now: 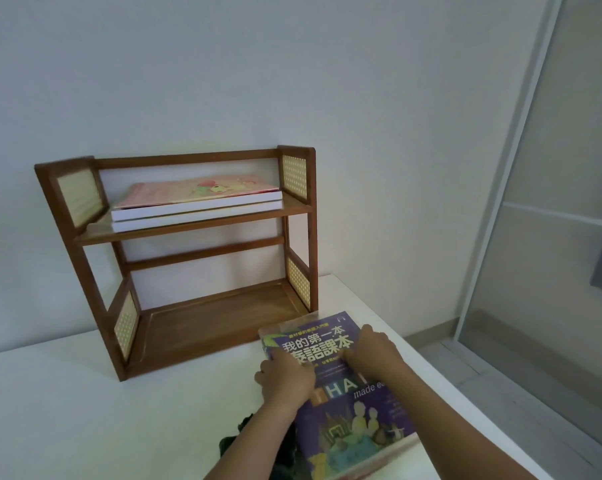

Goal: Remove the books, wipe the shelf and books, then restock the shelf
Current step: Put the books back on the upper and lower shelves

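Table: white table (84, 410), its right edge running diagonally down towards the floor.
Room: plain pale wall (292, 64) behind, a frosted sliding panel (552, 202) in a white frame on the right.
Shelf: dark wooden shelf (195, 233) with woven side panels, standing on the table against the wall; lower tier bare.
Upper tier: a pink picture book (195, 192) lies flat on two white-edged books (195, 213), long axes running left to right.
Purple book: and here it is, the purple book (348, 403) lies flat on the table in front of the shelf's right end, cover up, long axis running away from the camera and tilted slightly left, top edge at the shelf's front.
Left hand: left hand (287, 379) pressed palm-down at the book's left edge, fingers curled.
Right hand: right hand (374, 349) flat on the cover's right side.
Cloth: a dark cloth (233, 441) bunched beside the book, under the left forearm.
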